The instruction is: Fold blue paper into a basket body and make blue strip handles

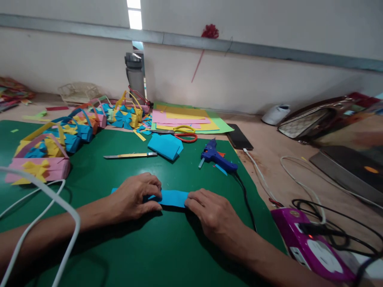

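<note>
Your left hand (pixel 139 197) and right hand (pixel 214 211) have their fingers pinched on a blue paper strip (pixel 173 198), at six o'clock in your view. From the strip, folded blue paper (pixel 165 146) sits at twelve o'clock and a blue glue gun (pixel 214 154) near one, on the green surface (pixel 167 251).

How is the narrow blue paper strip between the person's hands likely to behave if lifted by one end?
The narrow blue paper strip is probably light, as it looks thin. Its free end would likely droop, since it is long for its width, running from the right hand to past the left hand.
</note>
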A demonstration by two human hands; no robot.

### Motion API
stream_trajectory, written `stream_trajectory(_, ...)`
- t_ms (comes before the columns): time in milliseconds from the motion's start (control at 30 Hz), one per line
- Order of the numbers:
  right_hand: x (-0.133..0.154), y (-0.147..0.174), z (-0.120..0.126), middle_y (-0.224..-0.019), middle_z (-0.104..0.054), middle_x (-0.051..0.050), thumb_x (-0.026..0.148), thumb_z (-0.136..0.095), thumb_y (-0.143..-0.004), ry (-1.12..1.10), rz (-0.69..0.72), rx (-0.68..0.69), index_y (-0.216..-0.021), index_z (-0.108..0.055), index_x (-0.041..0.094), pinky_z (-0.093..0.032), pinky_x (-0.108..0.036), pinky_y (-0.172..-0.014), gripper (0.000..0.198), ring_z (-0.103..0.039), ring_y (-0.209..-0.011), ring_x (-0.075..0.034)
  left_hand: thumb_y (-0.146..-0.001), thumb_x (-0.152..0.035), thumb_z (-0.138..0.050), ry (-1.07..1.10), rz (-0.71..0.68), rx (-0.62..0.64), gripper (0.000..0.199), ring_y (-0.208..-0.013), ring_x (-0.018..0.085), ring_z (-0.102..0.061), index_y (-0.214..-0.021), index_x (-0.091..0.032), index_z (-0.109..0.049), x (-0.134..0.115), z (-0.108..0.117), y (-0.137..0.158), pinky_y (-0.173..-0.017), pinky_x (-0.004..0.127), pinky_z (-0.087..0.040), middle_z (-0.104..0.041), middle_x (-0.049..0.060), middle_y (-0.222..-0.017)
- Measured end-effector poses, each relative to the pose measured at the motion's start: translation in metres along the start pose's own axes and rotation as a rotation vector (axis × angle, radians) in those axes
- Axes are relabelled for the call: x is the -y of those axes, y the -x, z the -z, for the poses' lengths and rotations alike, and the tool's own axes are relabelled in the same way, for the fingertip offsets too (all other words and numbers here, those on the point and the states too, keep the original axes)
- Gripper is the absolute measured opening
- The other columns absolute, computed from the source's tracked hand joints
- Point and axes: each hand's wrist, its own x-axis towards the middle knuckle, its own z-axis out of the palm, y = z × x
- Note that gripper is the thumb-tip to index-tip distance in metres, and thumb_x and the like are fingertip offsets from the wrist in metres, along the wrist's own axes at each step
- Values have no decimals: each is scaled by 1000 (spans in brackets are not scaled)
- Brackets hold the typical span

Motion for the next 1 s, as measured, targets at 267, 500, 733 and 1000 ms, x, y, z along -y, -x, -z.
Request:
stream_trajectory(267,0,-1,11,-98,-65,-10,15,-40,-89,-313,-291,-279,-108,-52,18,-49,-33,-75,23,-61,-89,-20,-89,-20,-45,93,69,-207,16,-70,13,-54,-76,-16,-54,1,-9,5,-64,24,-42,-59,3,-76)
stream_trajectory(500,-1,-9,10,-78,-58,0,30,-52,-83,-944,-651,-335,-109,-47,19,-50,-28,-61,29,-60,-67,-14,-86,-16,-49,95,15,-351,14,-68,12,-55,-73,-19,-44,-9,-10,6,-62,24,-43,-57,1,-74)
stream_trajectory(733,9,-11,6,-68,-54,4,25,-57,-75,-1162,-617,-207,-102,-53,17,-43,-25,-57,28,-53,-59,-11,-89,-11,-42,-274,-225,-420,17,-65,13,-52,-74,-19,-43,-16,-27,7,-57,24,-41,-60,5,-80)
stream_trajectory(1000,15,-12,13,-63,-50,5,24,-59,-72,-992,-563,-285,-80,-58,18,-36,-20,-51,10,-43,-53,-8,-77,-22,-62,-285,-128,-297,34,-107,27,-53,-107,-16,-49,-34,-29,2,-87,41,-46,-57,14,-119)
